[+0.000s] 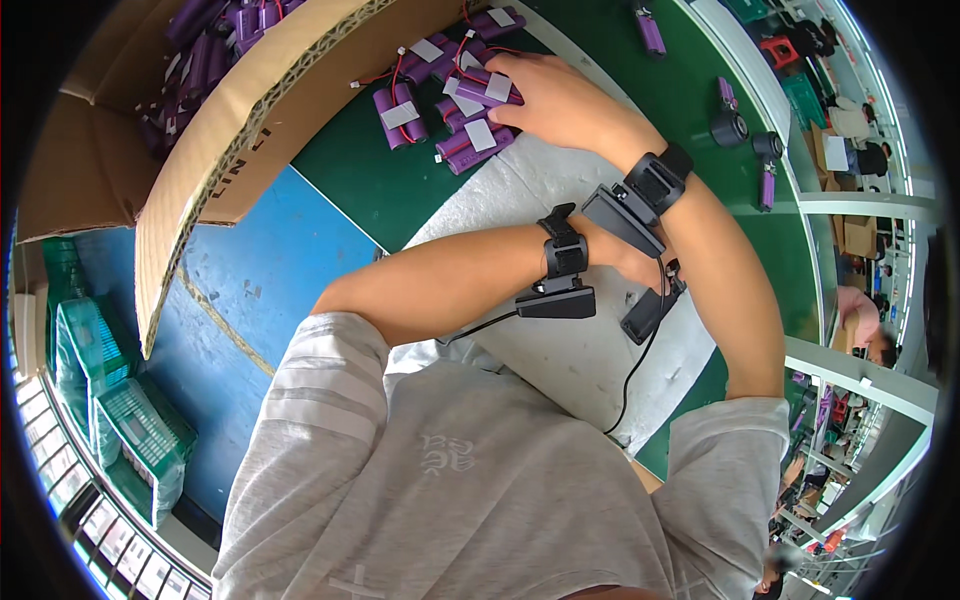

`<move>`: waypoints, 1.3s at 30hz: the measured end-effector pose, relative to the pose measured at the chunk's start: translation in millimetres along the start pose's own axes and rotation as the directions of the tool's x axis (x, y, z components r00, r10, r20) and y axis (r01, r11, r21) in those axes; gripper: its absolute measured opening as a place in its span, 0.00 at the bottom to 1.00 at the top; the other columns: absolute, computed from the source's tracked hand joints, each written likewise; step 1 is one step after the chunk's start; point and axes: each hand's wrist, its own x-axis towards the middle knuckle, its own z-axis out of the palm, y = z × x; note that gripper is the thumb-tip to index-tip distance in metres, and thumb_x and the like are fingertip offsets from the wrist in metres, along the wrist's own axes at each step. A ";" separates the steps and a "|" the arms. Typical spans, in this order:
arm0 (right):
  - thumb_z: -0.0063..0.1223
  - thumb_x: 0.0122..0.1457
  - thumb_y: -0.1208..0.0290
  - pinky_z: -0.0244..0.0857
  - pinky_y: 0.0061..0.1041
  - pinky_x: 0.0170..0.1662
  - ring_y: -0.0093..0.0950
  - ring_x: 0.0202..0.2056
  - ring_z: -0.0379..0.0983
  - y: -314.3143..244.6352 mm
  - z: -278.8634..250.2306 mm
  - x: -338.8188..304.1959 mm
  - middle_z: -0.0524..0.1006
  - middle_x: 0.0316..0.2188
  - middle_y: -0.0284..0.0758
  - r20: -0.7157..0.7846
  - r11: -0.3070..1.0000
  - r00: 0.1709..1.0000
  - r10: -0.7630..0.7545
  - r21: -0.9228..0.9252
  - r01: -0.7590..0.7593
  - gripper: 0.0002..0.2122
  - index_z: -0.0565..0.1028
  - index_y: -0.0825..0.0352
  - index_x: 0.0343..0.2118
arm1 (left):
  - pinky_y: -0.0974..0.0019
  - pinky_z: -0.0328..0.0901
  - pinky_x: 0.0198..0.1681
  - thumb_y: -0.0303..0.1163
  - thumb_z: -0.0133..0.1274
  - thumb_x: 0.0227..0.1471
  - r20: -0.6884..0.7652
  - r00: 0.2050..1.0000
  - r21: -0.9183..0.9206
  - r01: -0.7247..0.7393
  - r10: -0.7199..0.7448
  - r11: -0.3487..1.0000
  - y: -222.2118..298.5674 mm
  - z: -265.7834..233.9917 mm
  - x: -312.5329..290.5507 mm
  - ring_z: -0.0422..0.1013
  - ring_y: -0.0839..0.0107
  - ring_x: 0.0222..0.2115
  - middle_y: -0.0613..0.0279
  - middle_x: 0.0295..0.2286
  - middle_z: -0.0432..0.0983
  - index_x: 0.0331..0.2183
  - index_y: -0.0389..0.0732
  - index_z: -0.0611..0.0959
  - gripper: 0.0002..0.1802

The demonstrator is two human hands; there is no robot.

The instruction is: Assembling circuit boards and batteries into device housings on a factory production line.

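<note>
My right hand (560,100) reaches to the far side of the table, with thumb and fingers closed around a purple battery pack (487,87) in a small pile. The packs are wrapped in purple film, with white patches, red and black leads and small white plugs; another pack (400,115) lies just left of the pile. My left hand (625,255) is over a white foam sheet (540,360), below my crossing right wrist, which hides most of its fingers. A small black device (652,315) is by its fingertips; whether they hold it cannot be told.
A cardboard box (270,110) with more purple packs stands at the left. On the green table (680,100), a pack (650,35) and black round parts (730,127) lie at the right. Teal crates (145,420) stand at lower left. Cabled black devices are strapped to both wrists.
</note>
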 end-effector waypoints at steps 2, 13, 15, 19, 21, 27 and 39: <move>0.60 0.50 0.64 0.68 0.35 0.43 0.40 0.39 0.75 -0.5 -4.3 -1.5 0.77 0.41 0.45 0.037 1.000 0.999 0.026 0.008 -0.026 0.26 0.69 0.68 0.52 | 0.61 0.67 0.41 0.35 0.59 0.47 0.021 1.000 -0.026 0.016 -0.016 1.000 2.2 -0.7 1.5 0.74 0.60 0.36 0.58 0.34 0.78 0.39 0.40 0.79 0.15; 0.57 0.54 0.63 0.62 0.23 0.36 0.25 0.34 0.70 -17.4 -109.4 -191.5 0.73 0.36 0.37 -0.120 0.441 0.882 0.455 0.891 -0.107 0.27 0.65 0.74 0.53 | 0.58 0.67 0.35 0.30 0.65 0.39 0.019 0.999 -0.126 0.047 -0.045 0.991 -0.5 -7.4 7.6 0.73 0.57 0.32 0.54 0.29 0.77 0.30 0.37 0.79 0.14; 0.54 0.56 0.64 0.63 0.21 0.37 0.21 0.32 0.70 -15.7 -103.4 -235.1 0.73 0.33 0.38 -0.165 0.235 0.863 0.477 0.970 0.055 0.23 0.65 0.73 0.51 | 0.59 0.67 0.34 0.28 0.65 0.40 0.029 0.998 -0.148 0.063 -0.059 0.987 2.2 -4.4 9.3 0.73 0.57 0.29 0.54 0.27 0.76 0.29 0.35 0.78 0.13; 0.56 0.55 0.67 0.61 0.20 0.31 0.20 0.28 0.68 -9.3 -56.0 -290.1 0.72 0.29 0.35 -0.035 -0.072 0.752 0.658 0.991 0.109 0.17 0.69 0.72 0.44 | 0.62 0.67 0.33 0.28 0.65 0.40 -0.003 0.995 -0.109 0.100 -0.101 0.989 6.1 2.4 9.5 0.73 0.61 0.28 0.55 0.26 0.75 0.29 0.34 0.78 0.14; 0.60 0.54 0.71 0.62 0.20 0.28 0.20 0.25 0.68 -14.1 -28.7 -301.8 0.72 0.26 0.30 -0.027 0.247 0.476 0.879 0.879 -0.408 0.11 0.72 0.70 0.36 | 0.65 0.68 0.34 0.27 0.65 0.40 -0.007 0.992 -0.102 0.128 -0.129 0.987 9.7 3.5 9.2 0.73 0.65 0.29 0.56 0.26 0.75 0.30 0.34 0.79 0.13; 0.63 0.50 0.78 0.66 0.16 0.37 0.16 0.30 0.71 -32.9 16.2 -286.1 0.77 0.28 0.29 -0.328 0.583 0.507 0.797 0.633 -0.509 0.09 0.74 0.70 0.33 | 0.67 0.69 0.36 0.24 0.64 0.41 0.117 0.977 -0.228 0.202 -0.179 0.952 9.4 -3.5 2.9 0.73 0.69 0.30 0.58 0.28 0.75 0.33 0.35 0.80 0.13; 0.63 0.48 0.80 0.64 0.20 0.32 0.21 0.26 0.70 -28.1 26.1 -286.3 0.73 0.26 0.32 -0.420 0.691 0.555 0.718 0.524 -0.498 0.09 0.74 0.68 0.30 | 0.64 0.68 0.35 0.20 0.58 0.40 0.137 0.978 -0.266 0.188 -0.156 0.945 15.7 -18.6 3.2 0.73 0.64 0.29 0.56 0.30 0.78 0.34 0.39 0.84 0.13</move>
